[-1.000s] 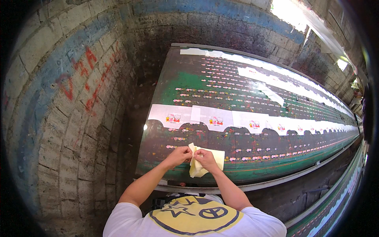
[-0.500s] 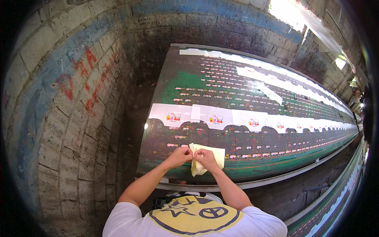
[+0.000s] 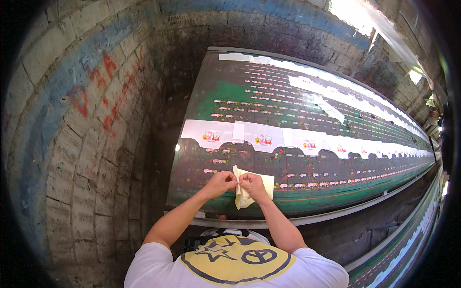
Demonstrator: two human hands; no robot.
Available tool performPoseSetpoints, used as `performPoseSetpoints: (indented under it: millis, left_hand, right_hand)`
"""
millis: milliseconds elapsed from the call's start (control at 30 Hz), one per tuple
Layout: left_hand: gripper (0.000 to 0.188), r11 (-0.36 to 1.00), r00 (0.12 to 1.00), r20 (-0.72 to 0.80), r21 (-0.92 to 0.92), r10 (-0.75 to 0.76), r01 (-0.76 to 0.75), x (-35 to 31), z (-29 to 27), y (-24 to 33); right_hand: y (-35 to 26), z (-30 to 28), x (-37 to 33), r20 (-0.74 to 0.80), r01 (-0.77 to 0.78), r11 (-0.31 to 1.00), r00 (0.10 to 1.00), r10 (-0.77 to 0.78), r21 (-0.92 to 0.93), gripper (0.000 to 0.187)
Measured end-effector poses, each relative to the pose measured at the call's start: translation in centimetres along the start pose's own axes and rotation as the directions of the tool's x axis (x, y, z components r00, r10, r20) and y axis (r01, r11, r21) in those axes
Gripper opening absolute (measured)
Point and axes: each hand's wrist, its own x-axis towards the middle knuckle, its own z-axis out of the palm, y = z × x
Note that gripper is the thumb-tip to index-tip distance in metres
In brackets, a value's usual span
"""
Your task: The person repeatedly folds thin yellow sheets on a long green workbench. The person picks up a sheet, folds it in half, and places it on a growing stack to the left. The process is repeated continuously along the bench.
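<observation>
Above the near edge of a long dark table, my two hands meet at a pale yellow sheet of paper or thin stack of sheets (image 3: 266,183), its left edge folded up and its lower part hanging loose. My right hand (image 3: 253,186) is closed, thumb and fingers pinching that raised edge. Close beside it, my left hand (image 3: 221,184) is also closed, its fingertips pinched at the same edge. How much paper lies between the left fingertips is too small to make out. Beyond my hands lies a row of white cut pieces (image 3: 192,132) with small cartoon prints.
The long table (image 3: 192,165), dark with green patches and rows of small printed marks, runs off to the far right. More white strips (image 3: 326,91) lie farther back. A metal rail (image 3: 307,220) borders its near side. Block walls (image 3: 77,158) stand left and behind; another printed table (image 3: 398,261) is lower right.
The table sits slightly higher in the picture as the view shifts. My hands stay at the paper's raised edge, the left a little closer to the right; the paper's lower flap has shifted slightly.
</observation>
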Motion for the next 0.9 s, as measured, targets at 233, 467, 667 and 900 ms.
performPoseSetpoints:
  millis: [233,467,667,900]
  left_hand:
    - [0.007,0.991,0.998,-0.033,-0.126,-0.052,0.048,-0.2,0.2,1.2]
    - [0.005,0.968,0.992,-0.055,-0.231,-0.111,0.095,-0.1,-0.5,0.8]
    - [0.012,0.769,0.984,-0.168,-0.635,-0.053,-0.067,-2.4,-5.4,1.3]
    - [0.038,0.722,0.921,-0.368,-0.601,0.131,-0.343,-8.0,-14.9,5.1]
  right_hand:
    - [0.1,-0.3,0.3,-0.009,0.02,0.999,1.0,-0.019,0.029,0.01]
    - [0.6,-0.9,0.4,-0.059,-0.031,0.959,0.997,0.049,0.281,0.006]
    - [1.3,-10.8,-0.3,-0.206,0.164,0.654,0.978,-0.012,0.739,0.05]
    - [-5.3,-21.9,-7.6,-0.541,0.569,0.569,0.806,-0.242,0.594,0.073]
